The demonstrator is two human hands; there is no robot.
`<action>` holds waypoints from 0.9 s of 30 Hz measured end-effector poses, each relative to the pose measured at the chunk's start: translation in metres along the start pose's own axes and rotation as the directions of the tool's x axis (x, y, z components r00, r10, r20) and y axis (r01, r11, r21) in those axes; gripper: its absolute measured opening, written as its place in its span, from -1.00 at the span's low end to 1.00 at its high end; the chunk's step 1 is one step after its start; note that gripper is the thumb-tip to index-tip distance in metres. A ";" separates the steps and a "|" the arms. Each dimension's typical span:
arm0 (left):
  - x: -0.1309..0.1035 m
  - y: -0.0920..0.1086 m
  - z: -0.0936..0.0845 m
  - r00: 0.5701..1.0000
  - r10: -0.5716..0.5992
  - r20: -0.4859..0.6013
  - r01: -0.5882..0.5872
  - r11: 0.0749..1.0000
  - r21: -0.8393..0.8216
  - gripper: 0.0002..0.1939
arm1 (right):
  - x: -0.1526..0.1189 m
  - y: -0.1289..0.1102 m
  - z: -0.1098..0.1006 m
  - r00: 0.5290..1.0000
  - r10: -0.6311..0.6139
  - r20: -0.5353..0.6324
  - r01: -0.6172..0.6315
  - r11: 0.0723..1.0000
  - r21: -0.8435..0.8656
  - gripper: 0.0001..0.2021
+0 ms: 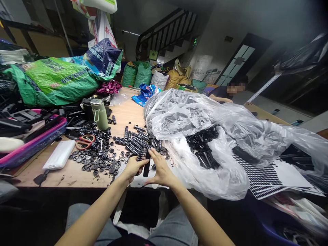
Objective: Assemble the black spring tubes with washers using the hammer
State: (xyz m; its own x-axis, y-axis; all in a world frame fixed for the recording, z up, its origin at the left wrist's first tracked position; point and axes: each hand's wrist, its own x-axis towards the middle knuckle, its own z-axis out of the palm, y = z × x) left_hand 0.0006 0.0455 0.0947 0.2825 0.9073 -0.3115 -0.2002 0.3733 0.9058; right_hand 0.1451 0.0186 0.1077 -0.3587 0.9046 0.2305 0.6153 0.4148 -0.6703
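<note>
In the head view my left hand [133, 169] is closed, its thumb pressed against a flat black bar-shaped piece [147, 168] held near the table's front edge. My right hand [161, 169] is open on the other side of that piece, thumb spread away and fingertips by its upper end; whether they touch it I cannot tell. Just beyond the hands lies a heap of black-and-white patterned cylinders [137, 141]. Small black round discs [89, 162] with centre holes are scattered to the left of my left hand.
Red-handled scissors [85, 141], a white power bank [59, 154] and a green flask [99, 114] stand or lie left. A pink basket [57, 121] is at far left. Clear plastic bags [184, 109] of black parts and patterned sheets [258, 174] fill the right. A person [222, 94] sits beyond.
</note>
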 end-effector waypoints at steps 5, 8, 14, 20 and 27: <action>-0.007 -0.002 -0.007 0.993 0.095 0.072 -0.089 0.993 -0.083 -0.52 | 0.002 0.004 -0.002 0.999 -0.041 0.019 0.043 0.994 -0.099 0.12; -0.010 -0.001 -0.009 0.993 0.090 0.082 -0.071 0.974 -0.215 -0.54 | -0.004 0.005 0.005 1.000 -0.001 0.000 0.001 0.999 -0.051 0.16; -0.015 -0.006 -0.005 0.996 -0.007 0.085 0.028 0.970 -0.243 -0.50 | -0.011 -0.004 0.009 0.993 -0.103 -0.061 0.106 0.994 0.041 0.14; -0.018 -0.011 0.003 0.993 -0.082 -0.079 0.049 0.934 -0.354 -0.68 | -0.012 -0.008 0.020 0.987 -0.158 -0.036 0.162 0.979 0.126 0.15; -0.020 -0.008 0.007 0.962 -0.269 -0.056 0.231 0.901 -0.368 -0.74 | -0.012 -0.005 0.031 0.995 -0.102 -0.001 0.100 0.976 0.193 0.11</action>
State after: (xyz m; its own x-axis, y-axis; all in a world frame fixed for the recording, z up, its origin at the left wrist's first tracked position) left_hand 0.0028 0.0228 0.0961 0.2732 0.7829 -0.5590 -0.4602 0.6167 0.6387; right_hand 0.1241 0.0029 0.0863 -0.4184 0.8579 0.2983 0.4295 0.4762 -0.7673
